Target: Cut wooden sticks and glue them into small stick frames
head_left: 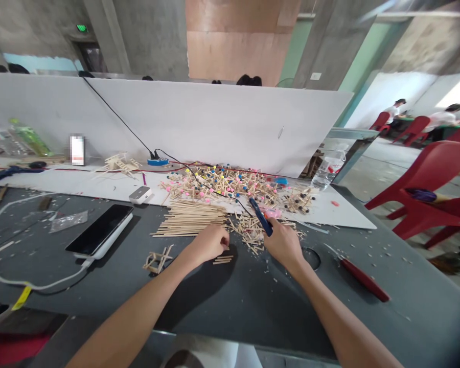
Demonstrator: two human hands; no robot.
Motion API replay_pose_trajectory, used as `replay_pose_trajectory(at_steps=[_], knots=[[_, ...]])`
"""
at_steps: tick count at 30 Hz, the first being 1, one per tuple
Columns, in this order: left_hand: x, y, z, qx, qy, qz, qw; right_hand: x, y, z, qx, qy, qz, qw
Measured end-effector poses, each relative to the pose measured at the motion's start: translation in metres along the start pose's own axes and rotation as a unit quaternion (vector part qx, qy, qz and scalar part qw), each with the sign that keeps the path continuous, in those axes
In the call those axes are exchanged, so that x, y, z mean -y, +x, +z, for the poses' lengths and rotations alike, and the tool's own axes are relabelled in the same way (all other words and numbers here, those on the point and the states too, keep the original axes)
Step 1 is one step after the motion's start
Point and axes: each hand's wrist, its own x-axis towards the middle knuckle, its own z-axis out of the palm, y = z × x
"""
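My left hand point(213, 242) is closed in a pinch just above a few short wooden sticks point(223, 259) on the dark table. What its fingertips hold is too small to make out. My right hand point(285, 244) is wrapped round a blue tool point(261, 217) that looks like a glue gun, with a black cord near its far end. Beyond my left hand lies a bundle of long thin sticks point(191, 219). A loose heap of short cut sticks point(249, 232) lies between the hands. Left of my left forearm stands a small stick frame point(158, 259).
A pile of sticks with coloured tips point(222, 181) covers the white board at the back. Left lies a phone point(101, 230) on a white charging block. A red-handled knife-like tool point(364, 278) lies at right, below a plastic bottle point(329, 167). Red chairs point(421, 174) stand beyond.
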Motion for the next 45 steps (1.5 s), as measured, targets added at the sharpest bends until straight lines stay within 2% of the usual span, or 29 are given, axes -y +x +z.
replay_pose_trajectory(at_steps=[13, 30, 35, 40, 45], knots=[[-0.008, -0.005, -0.004, 0.035, -0.061, 0.017, 0.997, 0.011, -0.003, 0.004, 0.036, -0.047, -0.021, 0.998], [-0.01, -0.004, -0.001, 0.016, -0.056, 0.01, 0.998, 0.013, -0.002, 0.006, 0.054, -0.065, -0.029, 0.996], [-0.007, 0.0, 0.002, -0.03, -0.063, 0.028, 0.997, 0.008, -0.003, 0.005, 0.038, -0.03, -0.035, 0.998], [-0.006, 0.008, 0.012, -0.138, -0.099, 0.012, 0.985, 0.006, -0.006, 0.005, -0.017, 0.02, -0.047, 0.999], [-0.002, 0.014, 0.021, -0.156, -0.096, 0.031, 0.983, 0.006, -0.005, 0.009, 0.028, 0.012, -0.042, 0.999]])
